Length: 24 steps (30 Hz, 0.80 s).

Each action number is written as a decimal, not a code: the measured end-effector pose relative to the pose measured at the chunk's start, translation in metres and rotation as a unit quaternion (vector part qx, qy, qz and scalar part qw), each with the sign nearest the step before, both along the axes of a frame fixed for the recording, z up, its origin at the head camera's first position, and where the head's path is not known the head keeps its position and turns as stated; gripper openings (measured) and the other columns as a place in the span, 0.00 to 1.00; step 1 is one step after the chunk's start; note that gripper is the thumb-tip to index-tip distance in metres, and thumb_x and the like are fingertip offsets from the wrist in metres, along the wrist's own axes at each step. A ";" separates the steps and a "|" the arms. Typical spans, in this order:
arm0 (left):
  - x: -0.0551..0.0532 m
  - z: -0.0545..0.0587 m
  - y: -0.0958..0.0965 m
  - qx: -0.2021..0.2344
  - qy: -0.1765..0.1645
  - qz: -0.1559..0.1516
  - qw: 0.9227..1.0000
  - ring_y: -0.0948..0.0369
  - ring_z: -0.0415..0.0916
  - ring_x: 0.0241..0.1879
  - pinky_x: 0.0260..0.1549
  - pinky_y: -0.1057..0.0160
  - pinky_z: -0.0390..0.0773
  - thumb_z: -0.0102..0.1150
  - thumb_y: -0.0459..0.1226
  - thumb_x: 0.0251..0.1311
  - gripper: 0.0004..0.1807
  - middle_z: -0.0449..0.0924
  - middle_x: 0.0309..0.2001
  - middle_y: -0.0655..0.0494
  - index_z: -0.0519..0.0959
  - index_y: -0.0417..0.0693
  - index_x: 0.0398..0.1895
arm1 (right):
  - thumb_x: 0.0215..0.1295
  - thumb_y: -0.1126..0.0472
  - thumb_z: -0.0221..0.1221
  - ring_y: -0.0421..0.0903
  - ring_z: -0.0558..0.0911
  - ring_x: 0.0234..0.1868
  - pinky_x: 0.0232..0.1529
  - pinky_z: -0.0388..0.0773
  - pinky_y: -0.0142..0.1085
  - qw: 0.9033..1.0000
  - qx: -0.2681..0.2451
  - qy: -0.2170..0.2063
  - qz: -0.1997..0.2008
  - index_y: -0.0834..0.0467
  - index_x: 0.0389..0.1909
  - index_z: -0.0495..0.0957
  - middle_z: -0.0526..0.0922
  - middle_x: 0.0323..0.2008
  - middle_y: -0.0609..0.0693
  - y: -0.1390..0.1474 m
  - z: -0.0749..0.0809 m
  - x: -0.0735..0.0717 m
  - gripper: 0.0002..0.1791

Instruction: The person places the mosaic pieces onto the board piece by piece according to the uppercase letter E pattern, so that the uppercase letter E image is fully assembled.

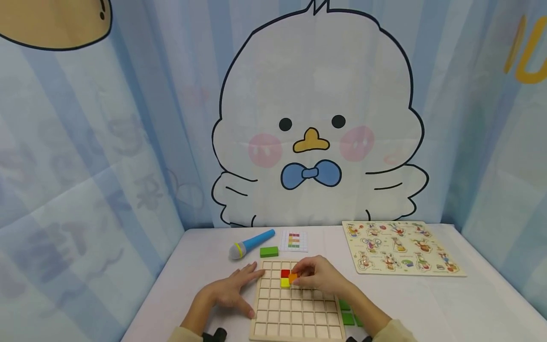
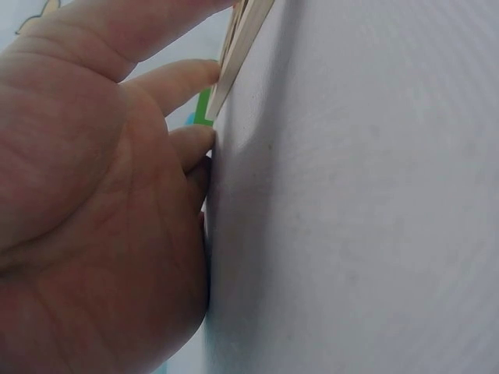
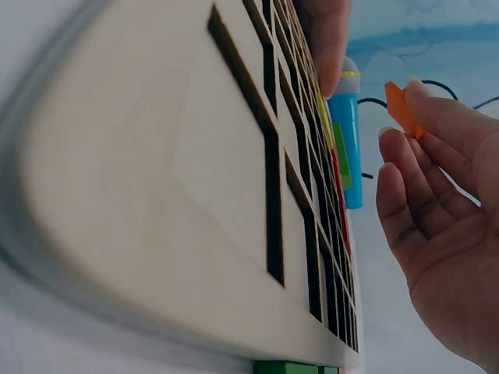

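A pale wooden grid board (image 1: pixel 295 316) lies on the table in front of me. In its upper part sit a red tile (image 1: pixel 285 273) and, just below it, a yellow tile (image 1: pixel 285 282). My right hand (image 1: pixel 320 276) pinches an orange tile (image 1: pixel 292 279) between thumb and fingers, beside these two in the head view. The right wrist view shows the orange tile (image 3: pixel 401 109) held clear of the board. Spread around the board's left edge, my left hand (image 1: pixel 231 292) touches it with thumb and fingertips; the left wrist view shows its palm (image 2: pixel 101 179).
Behind the board lie a blue toy microphone (image 1: pixel 252 243), a green block (image 1: pixel 269 251) and a pattern card (image 1: pixel 294 241) with coloured squares. A wooden picture board (image 1: pixel 401 249) is at the back right. Green tiles (image 1: pixel 348 318) lie at the grid board's right edge, partly under my right forearm.
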State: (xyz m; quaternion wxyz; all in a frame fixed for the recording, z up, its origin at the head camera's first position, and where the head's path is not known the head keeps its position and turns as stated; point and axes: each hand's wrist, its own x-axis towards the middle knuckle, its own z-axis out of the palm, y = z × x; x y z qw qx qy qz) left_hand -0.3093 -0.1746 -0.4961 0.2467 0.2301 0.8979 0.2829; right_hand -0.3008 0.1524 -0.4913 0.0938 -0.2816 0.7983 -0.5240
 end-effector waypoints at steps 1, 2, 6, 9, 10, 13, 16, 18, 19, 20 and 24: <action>0.000 0.000 0.000 -0.001 0.000 0.001 1.000 0.35 0.37 0.83 0.72 0.22 0.44 0.83 0.52 0.46 0.58 0.41 0.86 0.52 0.59 0.73 0.81 | 0.65 0.61 0.71 0.37 0.81 0.31 0.34 0.79 0.27 1.000 0.007 0.005 0.001 0.61 0.47 0.86 0.89 0.40 0.54 -0.002 0.000 0.001 0.12; 0.000 0.000 0.000 -0.001 0.001 0.001 1.000 0.35 0.37 0.83 0.72 0.21 0.44 0.83 0.53 0.45 0.58 0.41 0.86 0.52 0.59 0.73 0.81 | 0.65 0.61 0.71 0.37 0.80 0.30 0.34 0.78 0.27 1.000 0.010 0.008 0.002 0.61 0.46 0.86 0.89 0.38 0.54 -0.003 0.001 0.002 0.12; -0.001 -0.002 -0.001 0.000 -0.002 0.005 1.000 0.35 0.36 0.83 0.72 0.21 0.43 0.83 0.54 0.45 0.59 0.41 0.86 0.53 0.59 0.74 0.81 | 0.63 0.60 0.73 0.37 0.78 0.29 0.32 0.77 0.27 0.999 0.041 0.020 0.001 0.60 0.44 0.87 0.87 0.35 0.50 -0.011 0.001 0.002 0.11; -0.002 -0.003 -0.001 0.007 -0.005 0.003 1.000 0.35 0.36 0.83 0.73 0.22 0.42 0.83 0.54 0.45 0.58 0.41 0.86 0.53 0.59 0.73 0.81 | 0.62 0.60 0.73 0.36 0.80 0.30 0.33 0.79 0.27 0.997 0.068 0.030 0.009 0.59 0.41 0.86 0.86 0.33 0.46 -0.016 -0.001 0.003 0.10; -0.002 -0.004 -0.001 0.010 -0.005 0.002 1.000 0.35 0.35 0.83 0.73 0.22 0.42 0.83 0.54 0.45 0.58 0.41 0.86 0.52 0.59 0.73 0.81 | 0.62 0.60 0.73 0.35 0.81 0.30 0.34 0.79 0.27 0.997 0.073 0.034 0.015 0.59 0.41 0.86 0.86 0.33 0.45 -0.017 -0.002 0.003 0.10; -0.002 -0.004 -0.001 0.015 -0.004 -0.003 1.000 0.35 0.35 0.83 0.73 0.23 0.42 0.82 0.53 0.46 0.58 0.41 0.86 0.52 0.59 0.73 0.81 | 0.61 0.61 0.74 0.33 0.82 0.31 0.36 0.81 0.27 0.995 0.086 0.050 0.027 0.59 0.40 0.86 0.87 0.33 0.44 -0.022 -0.003 0.003 0.10; -0.001 -0.002 -0.002 0.013 -0.003 -0.002 1.000 0.35 0.35 0.83 0.73 0.22 0.42 0.83 0.53 0.45 0.58 0.41 0.86 0.52 0.59 0.73 0.81 | 0.60 0.61 0.75 0.32 0.82 0.31 0.36 0.82 0.27 0.993 0.095 0.057 0.030 0.58 0.39 0.86 0.86 0.32 0.42 -0.026 -0.003 0.003 0.10; -0.001 -0.001 -0.002 0.011 -0.002 -0.001 1.000 0.34 0.35 0.83 0.72 0.22 0.42 0.83 0.53 0.45 0.58 0.41 0.86 0.52 0.59 0.73 0.81 | 0.60 0.61 0.74 0.32 0.81 0.31 0.35 0.81 0.27 0.993 0.099 0.057 0.030 0.58 0.39 0.86 0.86 0.31 0.42 -0.028 -0.002 0.003 0.10; -0.001 -0.001 -0.002 0.011 -0.002 0.000 1.000 0.34 0.35 0.83 0.72 0.22 0.43 0.83 0.53 0.45 0.58 0.41 0.86 0.52 0.59 0.73 0.81 | 0.60 0.61 0.74 0.32 0.81 0.30 0.35 0.81 0.27 0.993 0.103 0.057 0.031 0.58 0.39 0.86 0.85 0.31 0.42 -0.028 -0.002 0.004 0.09; -0.001 0.000 -0.002 0.012 -0.002 0.000 1.000 0.33 0.35 0.82 0.72 0.21 0.42 0.83 0.53 0.45 0.58 0.41 0.86 0.52 0.59 0.73 0.81 | 0.61 0.61 0.74 0.32 0.81 0.30 0.34 0.81 0.27 0.992 0.105 0.059 0.032 0.59 0.39 0.86 0.85 0.31 0.42 -0.029 -0.002 0.004 0.09; -0.001 -0.001 -0.003 0.012 -0.004 0.003 1.000 0.34 0.35 0.83 0.72 0.21 0.42 0.83 0.53 0.45 0.58 0.41 0.86 0.53 0.59 0.74 0.81 | 0.61 0.61 0.74 0.32 0.80 0.30 0.34 0.81 0.27 0.992 0.106 0.062 0.038 0.61 0.39 0.85 0.85 0.30 0.42 -0.031 -0.002 0.005 0.10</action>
